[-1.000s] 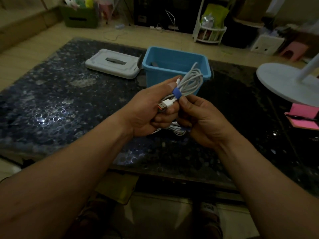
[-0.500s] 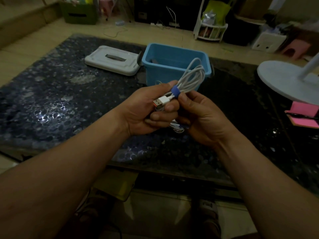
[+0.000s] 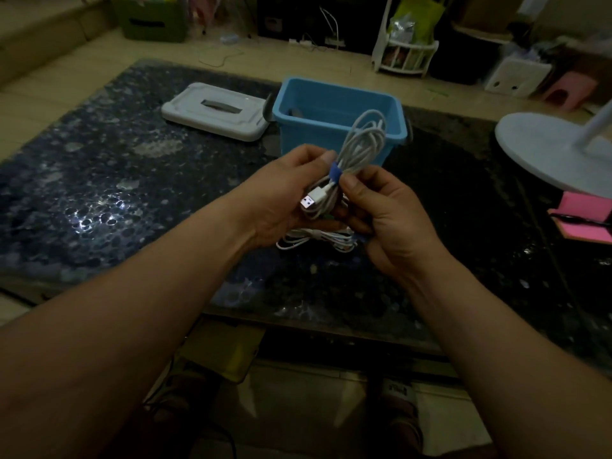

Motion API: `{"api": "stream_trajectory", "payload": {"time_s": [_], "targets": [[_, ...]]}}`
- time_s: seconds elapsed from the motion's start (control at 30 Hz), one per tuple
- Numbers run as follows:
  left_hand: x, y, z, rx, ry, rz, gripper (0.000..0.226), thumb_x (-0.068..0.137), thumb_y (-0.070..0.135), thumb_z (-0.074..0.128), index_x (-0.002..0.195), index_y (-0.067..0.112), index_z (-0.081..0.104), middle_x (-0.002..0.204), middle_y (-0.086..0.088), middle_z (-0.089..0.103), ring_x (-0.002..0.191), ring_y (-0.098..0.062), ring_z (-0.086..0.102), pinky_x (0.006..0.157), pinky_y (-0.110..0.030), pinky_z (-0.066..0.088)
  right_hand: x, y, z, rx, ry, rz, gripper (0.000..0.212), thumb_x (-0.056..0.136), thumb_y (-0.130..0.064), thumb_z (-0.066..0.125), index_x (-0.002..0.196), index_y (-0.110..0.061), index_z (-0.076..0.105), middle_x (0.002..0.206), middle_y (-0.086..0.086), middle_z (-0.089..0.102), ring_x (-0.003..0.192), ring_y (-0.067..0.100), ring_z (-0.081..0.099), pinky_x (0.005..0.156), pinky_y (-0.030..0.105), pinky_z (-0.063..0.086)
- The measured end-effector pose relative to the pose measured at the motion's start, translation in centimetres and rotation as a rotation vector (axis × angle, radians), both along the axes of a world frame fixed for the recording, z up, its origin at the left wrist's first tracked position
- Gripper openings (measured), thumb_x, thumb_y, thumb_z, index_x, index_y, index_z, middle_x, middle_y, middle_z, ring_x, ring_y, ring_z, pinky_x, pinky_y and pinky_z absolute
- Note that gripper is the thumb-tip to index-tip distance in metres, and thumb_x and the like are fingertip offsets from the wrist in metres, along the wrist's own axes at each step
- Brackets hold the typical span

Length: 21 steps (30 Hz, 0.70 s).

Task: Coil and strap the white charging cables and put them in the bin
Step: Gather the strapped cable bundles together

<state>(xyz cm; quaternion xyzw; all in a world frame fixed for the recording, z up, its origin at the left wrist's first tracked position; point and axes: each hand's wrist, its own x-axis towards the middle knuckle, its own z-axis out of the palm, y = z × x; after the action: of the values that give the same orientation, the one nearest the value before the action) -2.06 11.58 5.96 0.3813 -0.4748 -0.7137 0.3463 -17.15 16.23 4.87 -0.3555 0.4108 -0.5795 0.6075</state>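
**A:** At centre frame, the coiled white charging cable (image 3: 364,140), cinched by a blue strap (image 3: 335,172), is held up in front of the open blue plastic bin (image 3: 331,107).

**B:** The left hand (image 3: 284,200) grasps the coil and the right hand (image 3: 387,220) pinches it beside the strap. Below them, another white cable bundle (image 3: 314,241) lies on the dark speckled table (image 3: 132,180).

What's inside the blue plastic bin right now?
A small dark object shows at the left inside the blue plastic bin. Its floor is hidden by the front wall and the held white coiled cable.
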Motion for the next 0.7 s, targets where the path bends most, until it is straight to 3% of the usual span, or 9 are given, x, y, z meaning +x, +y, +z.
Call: {"api": "stream_trajectory", "payload": {"time_s": [0.1, 0.2, 0.27, 0.33, 0.37, 0.47, 0.6, 0.7], "targets": [[0.0, -0.2, -0.5, -0.243, -0.172, 0.095, 0.020, 0.111, 0.028, 0.050, 0.109, 0.012, 0.061, 0.107, -0.026, 0.066, 0.090, -0.032, 0.067, 0.084, -0.060, 0.062, 0.4, -0.3, -0.3, 0.006, 0.048, -0.067, 0.008, 0.103, -0.001, 0.059, 0.109, -0.001, 0.065, 0.074, 0.002, 0.070, 0.047, 0.003, 0.061, 0.044, 0.016, 0.047], [-0.4, 0.4, -0.8, -0.507, -0.380, 0.162, 0.020, 0.110, 0.027, 0.049, 0.107, 0.012, 0.063, 0.099, -0.018, 0.066, 0.084, -0.017, 0.063, 0.077, -0.043, 0.062, 0.7, -0.5, -0.5, -0.004, 0.040, -0.089, 0.009, 0.105, -0.001, 0.055, 0.111, -0.001, 0.062, 0.057, -0.010, 0.063, 0.040, -0.002, 0.053, 0.040, 0.011, 0.040], [-0.7, 1.0, -0.9, -0.628, -0.494, 0.140, 0.019, 0.108, 0.031, 0.051, 0.116, 0.016, 0.060, 0.094, -0.004, 0.067, 0.082, -0.008, 0.063, 0.071, -0.034, 0.055, 1.0, -0.5, -0.6, 0.025, -0.001, -0.108, 0.012, 0.105, -0.005, 0.057, 0.113, -0.001, 0.065, 0.065, -0.004, 0.071, 0.047, 0.000, 0.061, 0.043, 0.013, 0.045], [-0.8, 1.3, -1.2, -0.727, -0.627, 0.061, 0.022, 0.105, 0.031, 0.054, 0.125, 0.021, 0.055, 0.105, 0.003, 0.067, 0.090, -0.008, 0.064, 0.078, -0.034, 0.054, 0.9, -0.7, -1.0, 0.083, 0.030, -0.123, 0.012, 0.104, -0.010, 0.061, 0.099, -0.008, 0.071, 0.073, 0.002, 0.074, 0.052, 0.006, 0.064, 0.044, 0.018, 0.045], [-0.7, 1.3, -1.5, -0.769, -0.682, 0.021, 0.025, 0.103, 0.030, 0.056, 0.127, 0.021, 0.053, 0.111, 0.002, 0.067, 0.095, -0.012, 0.064, 0.083, -0.037, 0.054, 0.8, -0.8, -1.3, 0.112, 0.057, -0.126, 0.017, 0.104, -0.012, 0.062, 0.089, -0.013, 0.071, 0.068, 0.001, 0.071, 0.046, 0.006, 0.056, 0.041, 0.018, 0.040], [-0.3, 1.0, -2.1, -0.873, -0.806, -0.059, 0.033, 0.096, 0.024, 0.060, 0.126, 0.019, 0.050, 0.122, -0.003, 0.061, 0.105, -0.020, 0.061, 0.090, -0.045, 0.053, 0.1, -1.2, -2.2, 0.192, 0.081, -0.116, 0.027, 0.100, -0.016, 0.067, 0.074, -0.020, 0.071, 0.065, -0.001, 0.060, 0.046, 0.007, 0.031, 0.038, 0.019, 0.023], [-0.4, 0.7, -2.7, -0.933, -0.848, -0.029, 0.016, 0.104, 0.028, 0.052, 0.114, 0.015, 0.051, 0.112, -0.009, 0.065, 0.097, -0.029, 0.063, 0.082, -0.051, 0.053, -0.4, -1.3, -2.6, 0.241, 0.100, -0.079, 0.012, 0.099, -0.018, 0.069, 0.087, -0.018, 0.069, 0.069, -0.001, 0.050, 0.044, 0.005, 0.028, 0.037, 0.019, 0.023], [-0.3, 0.3, -2.4, -0.867, -0.836, 0.038, 0.020, 0.107, 0.029, 0.047, 0.106, 0.011, 0.054, 0.101, -0.010, 0.067, 0.088, -0.029, 0.062, 0.076, -0.045, 0.051, -0.9, -1.2, -2.3, 0.176, 0.117, -0.073, 0.016, 0.099, -0.011, 0.068, 0.083, -0.014, 0.069, 0.068, -0.002, 0.060, 0.045, 0.003, 0.034, 0.038, 0.017, 0.025]]}}
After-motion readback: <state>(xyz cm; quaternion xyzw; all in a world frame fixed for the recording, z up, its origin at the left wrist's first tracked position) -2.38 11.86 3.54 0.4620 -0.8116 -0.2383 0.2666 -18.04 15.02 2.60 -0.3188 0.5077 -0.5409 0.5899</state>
